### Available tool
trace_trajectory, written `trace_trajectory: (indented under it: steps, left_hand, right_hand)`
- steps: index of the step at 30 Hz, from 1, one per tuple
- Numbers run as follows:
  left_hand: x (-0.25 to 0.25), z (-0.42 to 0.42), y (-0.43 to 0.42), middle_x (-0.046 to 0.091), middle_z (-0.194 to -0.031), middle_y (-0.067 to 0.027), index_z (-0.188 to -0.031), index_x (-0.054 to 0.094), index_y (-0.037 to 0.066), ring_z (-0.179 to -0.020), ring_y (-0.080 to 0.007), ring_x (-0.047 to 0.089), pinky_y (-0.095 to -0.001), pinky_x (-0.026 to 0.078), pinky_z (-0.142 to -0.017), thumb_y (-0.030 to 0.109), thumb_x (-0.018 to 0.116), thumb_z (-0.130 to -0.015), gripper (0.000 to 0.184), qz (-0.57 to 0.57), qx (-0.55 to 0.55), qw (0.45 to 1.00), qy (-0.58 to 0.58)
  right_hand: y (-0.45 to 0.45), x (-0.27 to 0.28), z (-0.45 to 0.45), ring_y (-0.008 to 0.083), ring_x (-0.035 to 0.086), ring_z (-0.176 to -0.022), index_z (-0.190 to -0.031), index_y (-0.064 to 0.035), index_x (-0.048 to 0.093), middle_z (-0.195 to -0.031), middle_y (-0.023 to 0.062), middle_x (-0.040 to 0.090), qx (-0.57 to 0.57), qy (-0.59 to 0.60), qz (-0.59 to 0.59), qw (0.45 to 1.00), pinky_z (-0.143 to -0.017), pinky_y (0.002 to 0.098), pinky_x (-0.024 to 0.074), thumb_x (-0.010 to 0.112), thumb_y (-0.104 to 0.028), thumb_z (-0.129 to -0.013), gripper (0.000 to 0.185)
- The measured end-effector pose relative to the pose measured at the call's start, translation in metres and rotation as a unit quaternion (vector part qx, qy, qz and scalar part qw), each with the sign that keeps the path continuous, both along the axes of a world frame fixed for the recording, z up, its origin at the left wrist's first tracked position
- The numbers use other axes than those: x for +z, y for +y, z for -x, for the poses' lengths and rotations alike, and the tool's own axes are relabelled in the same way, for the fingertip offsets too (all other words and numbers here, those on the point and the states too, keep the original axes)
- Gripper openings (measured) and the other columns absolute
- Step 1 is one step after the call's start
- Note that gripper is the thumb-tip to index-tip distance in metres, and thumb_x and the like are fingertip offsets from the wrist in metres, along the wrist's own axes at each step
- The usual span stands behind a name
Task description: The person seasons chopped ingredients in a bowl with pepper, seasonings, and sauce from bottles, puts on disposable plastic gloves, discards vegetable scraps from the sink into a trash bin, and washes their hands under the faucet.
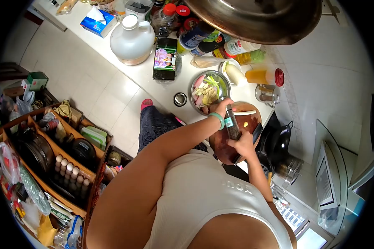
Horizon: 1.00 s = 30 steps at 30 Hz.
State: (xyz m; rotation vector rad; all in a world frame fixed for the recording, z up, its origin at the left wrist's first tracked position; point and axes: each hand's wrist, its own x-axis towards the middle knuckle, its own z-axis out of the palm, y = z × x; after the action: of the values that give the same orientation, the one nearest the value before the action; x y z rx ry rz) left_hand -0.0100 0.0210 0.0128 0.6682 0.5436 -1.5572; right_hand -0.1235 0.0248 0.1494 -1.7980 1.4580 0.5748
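A white counter (164,88) is supporting a round brown board (221,143) at right; a metal bowl (193,92) of cut food is sitting just far-left of it. Over the board, the left hand (221,106) is gripping a dark-filled bottle's (233,129) far end, the right hand (244,143) its near end. A yellow piece (245,124) is lying beside the bottle.

Partly covered jar, cropped pan, unreadable label
The left hand (221,106) covers the upper end of the dark jar (233,128) and part of the bowl's (192,96) rim; the right hand (243,144) hides the jar's lower end, and its label is too small to read. Forearm and hands block parts of the chopping board (221,145). The top edge crops the large pan (262,20), the bottom edge the white shirt (199,178).
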Motion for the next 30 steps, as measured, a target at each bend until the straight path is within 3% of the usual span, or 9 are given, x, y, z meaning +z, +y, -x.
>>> trace_trajectory:
  steps: [2,8,9,16,17,21,25,27,30]
  left_hand:
    - [0.002,-0.011,0.006,0.062,-0.089,-0.0150,-0.099,0.051,0.005,-0.077,-0.0275,0.066,-0.0357,0.054,-0.061,0.028,0.063,-0.075,0.035,0.049,0.008,0.993,0.103]
    - [-0.006,-0.014,0.001,0.056,-0.082,-0.0114,-0.101,0.050,0.003,-0.073,-0.0276,0.065,-0.0377,0.054,-0.059,0.023,0.064,-0.075,0.036,0.019,-0.056,0.986,0.155]
    - [-0.003,-0.008,0.000,0.056,-0.081,-0.0111,-0.100,0.051,0.003,-0.069,-0.0265,0.063,-0.0370,0.054,-0.057,0.022,0.065,-0.074,0.035,-0.043,-0.004,0.992,0.120]
    - [-0.012,0.009,0.000,0.059,-0.076,-0.0114,-0.098,0.050,0.002,-0.064,-0.0228,0.060,-0.0347,0.054,-0.056,0.023,0.067,-0.069,0.039,-0.106,-0.016,0.994,0.037]
    - [-0.015,0.010,0.004,0.061,-0.080,-0.0137,-0.099,0.049,0.001,-0.065,-0.0229,0.060,-0.0350,0.054,-0.060,0.024,0.066,-0.070,0.041,-0.055,-0.016,0.996,0.065]
    - [-0.002,-0.005,0.014,0.062,-0.099,-0.0218,-0.105,0.046,0.001,-0.076,-0.0265,0.062,-0.0356,0.052,-0.074,0.028,0.064,-0.072,0.046,0.049,-0.066,0.985,0.150]
    - [-0.002,0.001,0.006,0.059,-0.091,-0.0155,-0.097,0.051,0.003,-0.076,-0.0255,0.062,-0.0332,0.053,-0.067,0.029,0.064,-0.072,0.039,-0.023,-0.025,0.993,0.117]
    - [-0.015,0.014,-0.001,0.059,-0.078,-0.0108,-0.094,0.056,0.006,-0.063,-0.0218,0.059,-0.0338,0.052,-0.056,0.028,0.066,-0.070,0.034,-0.111,-0.031,0.991,0.072]
    - [-0.007,0.022,-0.007,0.060,-0.075,-0.0101,-0.094,0.057,0.007,-0.056,-0.0198,0.054,-0.0331,0.050,-0.054,0.028,0.066,-0.070,0.034,-0.162,-0.011,0.986,0.040]
  right_hand:
    - [0.003,-0.017,0.018,0.0238,0.058,-0.068,-0.111,0.0050,0.048,-0.079,0.0150,0.060,-0.433,-0.292,-0.394,0.756,-0.062,0.0299,0.0511,0.064,-0.021,-0.074,0.047]
    - [0.009,0.004,-0.010,0.0271,0.062,-0.082,-0.121,0.0049,0.043,-0.098,0.0161,0.060,-0.490,-0.311,-0.284,0.764,-0.065,0.0348,0.0534,0.069,-0.029,-0.075,0.063]
    - [0.007,0.007,-0.011,0.0321,0.063,-0.090,-0.126,0.0049,0.040,-0.102,0.0200,0.061,-0.295,-0.240,-0.135,0.915,-0.071,0.0389,0.0540,0.076,-0.027,-0.069,0.074]
    - [0.018,0.015,-0.025,0.0368,0.064,-0.066,-0.111,0.0051,0.055,-0.079,0.0231,0.063,0.179,0.025,0.191,0.965,-0.066,0.0395,0.0539,0.075,-0.015,-0.063,0.055]
    - [0.009,0.013,-0.020,0.0302,0.061,-0.055,-0.096,0.0046,0.060,-0.065,0.0163,0.060,0.014,-0.044,0.044,0.998,-0.061,0.0368,0.0533,0.073,-0.012,-0.065,0.038]
    - [0.015,-0.017,0.014,0.0273,0.061,-0.095,-0.118,0.0061,0.047,-0.100,0.0196,0.057,-0.541,-0.399,-0.566,0.478,-0.081,0.0369,0.0523,0.057,-0.022,-0.083,0.046]
    - [0.012,-0.005,0.003,0.0359,0.061,-0.098,-0.121,0.0034,0.045,-0.103,0.0219,0.059,-0.501,-0.335,-0.361,0.711,-0.092,0.0513,0.0486,0.057,-0.018,-0.084,0.045]
    - [0.014,0.016,-0.013,0.0393,0.061,-0.096,-0.125,0.0026,0.042,-0.106,0.0236,0.059,-0.120,-0.149,-0.045,0.981,-0.087,0.0445,0.0505,0.068,-0.017,-0.075,0.060]
    - [0.039,0.006,-0.022,0.0384,0.063,-0.076,-0.123,0.0033,0.041,-0.091,0.0245,0.062,0.274,0.145,0.307,0.900,-0.073,0.0424,0.0521,0.074,-0.014,-0.063,0.071]
